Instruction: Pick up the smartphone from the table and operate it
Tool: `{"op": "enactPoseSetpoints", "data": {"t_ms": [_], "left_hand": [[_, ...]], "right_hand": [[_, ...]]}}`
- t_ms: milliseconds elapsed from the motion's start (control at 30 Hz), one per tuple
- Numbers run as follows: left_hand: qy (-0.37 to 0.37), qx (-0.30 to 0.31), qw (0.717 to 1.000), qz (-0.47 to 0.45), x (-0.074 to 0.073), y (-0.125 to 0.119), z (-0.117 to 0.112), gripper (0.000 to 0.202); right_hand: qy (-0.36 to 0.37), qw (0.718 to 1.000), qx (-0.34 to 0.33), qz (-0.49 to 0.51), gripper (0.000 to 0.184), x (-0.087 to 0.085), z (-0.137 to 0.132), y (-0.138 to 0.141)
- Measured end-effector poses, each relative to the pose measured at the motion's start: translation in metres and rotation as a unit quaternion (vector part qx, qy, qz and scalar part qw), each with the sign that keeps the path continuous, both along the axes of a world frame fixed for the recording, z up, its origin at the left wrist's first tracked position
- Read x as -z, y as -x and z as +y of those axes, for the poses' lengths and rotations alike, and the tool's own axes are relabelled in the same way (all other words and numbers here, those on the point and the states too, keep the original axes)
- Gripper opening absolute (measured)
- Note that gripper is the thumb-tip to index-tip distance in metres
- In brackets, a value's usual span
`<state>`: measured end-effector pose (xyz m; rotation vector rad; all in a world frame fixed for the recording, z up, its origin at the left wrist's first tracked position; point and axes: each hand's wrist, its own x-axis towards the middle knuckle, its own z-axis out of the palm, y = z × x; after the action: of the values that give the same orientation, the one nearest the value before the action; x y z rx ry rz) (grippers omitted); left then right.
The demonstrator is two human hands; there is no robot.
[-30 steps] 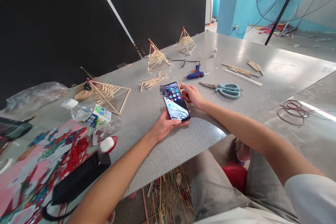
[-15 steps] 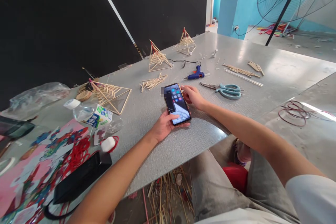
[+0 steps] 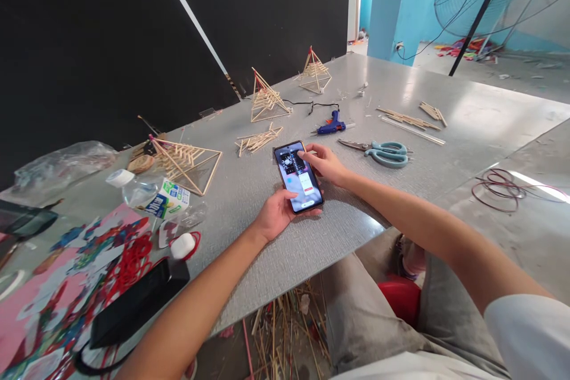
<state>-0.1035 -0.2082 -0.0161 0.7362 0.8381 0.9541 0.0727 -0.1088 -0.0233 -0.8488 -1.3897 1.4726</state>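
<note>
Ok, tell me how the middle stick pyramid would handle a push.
The middle stick pyramid is probably light: an open frame of thin sticks. It would likely slide rather than tip on its wide triangular base. Such slender sticks might snap.

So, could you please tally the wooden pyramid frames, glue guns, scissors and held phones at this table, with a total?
Wooden pyramid frames: 3
Glue gun: 1
Scissors: 1 pair
Held phone: 1
Total: 6
</note>
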Motion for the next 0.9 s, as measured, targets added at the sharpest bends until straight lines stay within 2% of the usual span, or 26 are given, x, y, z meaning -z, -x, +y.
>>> {"op": "enactPoseSetpoints", "data": {"t_ms": [233,367,433,600,733,900], "left_hand": [[-0.055,-0.012,0.996,0.067,0.001,-0.004,-0.001,0.052],[-0.058,-0.027,0.995,0.076,0.003,-0.005,-0.001,0.052],[-0.053,-0.038,0.995,0.076,0.004,-0.006,-0.003,0.054],[-0.065,-0.056,0.992,0.089,0.003,-0.009,-0.008,0.055],[-0.054,-0.054,0.994,0.077,0.002,-0.008,-0.008,0.059],[-0.046,-0.035,0.997,0.059,0.002,-0.003,-0.006,0.054]], "right_hand": [[-0.027,0.998,-0.053,-0.008,0.044,-0.002,-0.007,-0.001],[-0.047,0.996,-0.077,-0.020,0.045,-0.001,-0.010,0.001],[-0.058,0.996,-0.063,-0.031,0.045,0.001,-0.010,0.002],[-0.115,0.988,0.023,-0.100,0.044,0.005,-0.007,0.005],[-0.089,0.993,0.006,-0.078,0.044,0.003,-0.007,0.003],[-0.051,0.998,0.000,-0.045,0.049,0.000,-0.011,0.001]]}}
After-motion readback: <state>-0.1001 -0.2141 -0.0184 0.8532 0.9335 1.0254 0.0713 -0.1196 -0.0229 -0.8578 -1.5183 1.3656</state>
